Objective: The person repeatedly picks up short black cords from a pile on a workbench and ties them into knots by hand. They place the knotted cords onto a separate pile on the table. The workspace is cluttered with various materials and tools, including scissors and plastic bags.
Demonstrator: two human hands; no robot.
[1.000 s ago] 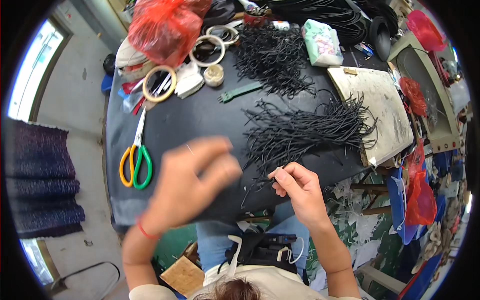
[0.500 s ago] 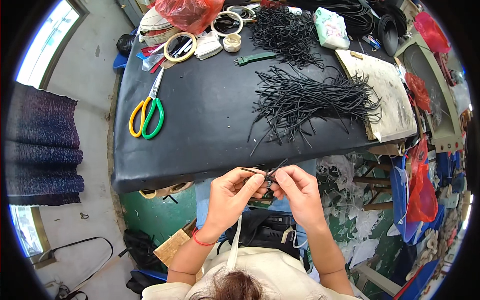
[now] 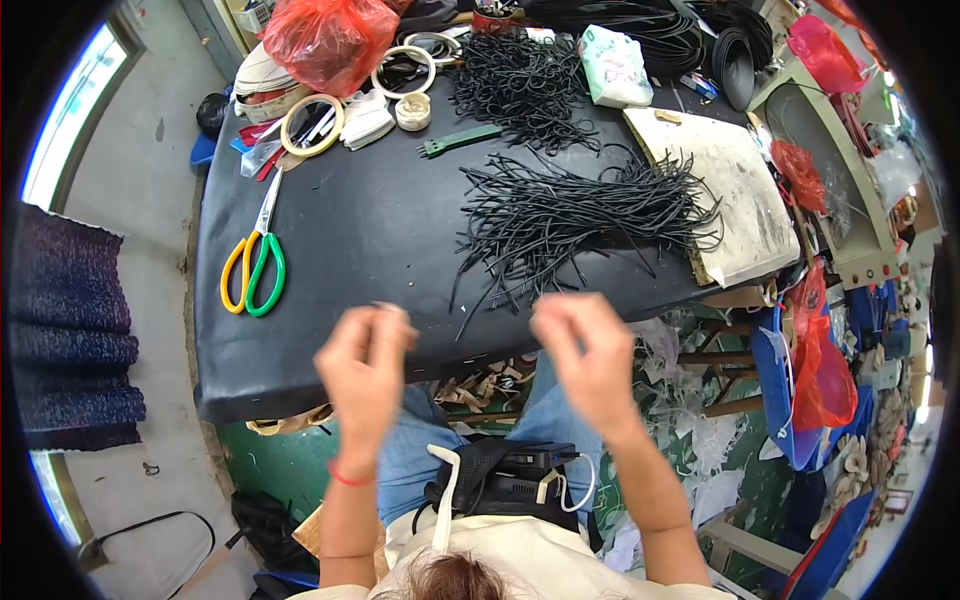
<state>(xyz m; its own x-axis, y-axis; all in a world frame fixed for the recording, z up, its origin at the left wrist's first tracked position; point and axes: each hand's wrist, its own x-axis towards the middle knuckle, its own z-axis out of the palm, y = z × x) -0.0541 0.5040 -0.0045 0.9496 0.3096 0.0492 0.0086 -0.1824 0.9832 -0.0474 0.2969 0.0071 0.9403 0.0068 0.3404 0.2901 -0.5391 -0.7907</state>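
Both hands are raised apart at the near edge of the black-covered table (image 3: 340, 250). My left hand (image 3: 362, 365), smeared by motion, has its fingers partly curled; I make out nothing in it. My right hand (image 3: 588, 355) is also blurred, thumb and fingers bent close together, just below a loose bundle of thin black cords (image 3: 590, 210). Whether a cord is in either hand cannot be told. Scissors (image 3: 258, 255) with one yellow and one green handle lie on the table, beyond my left hand.
A tangled heap of black cords (image 3: 520, 85) lies farther back, beside a green fork-like tool (image 3: 458, 141). Tape rolls (image 3: 312, 126), a small round tub (image 3: 412, 111) and a red plastic bag (image 3: 330, 40) stand at the back left. A worn pale board (image 3: 735, 200) borders the right.
My hands have separated, the left one moving left and the right slightly up. The black cord piece held between them no longer shows. The whole view has shifted a little.
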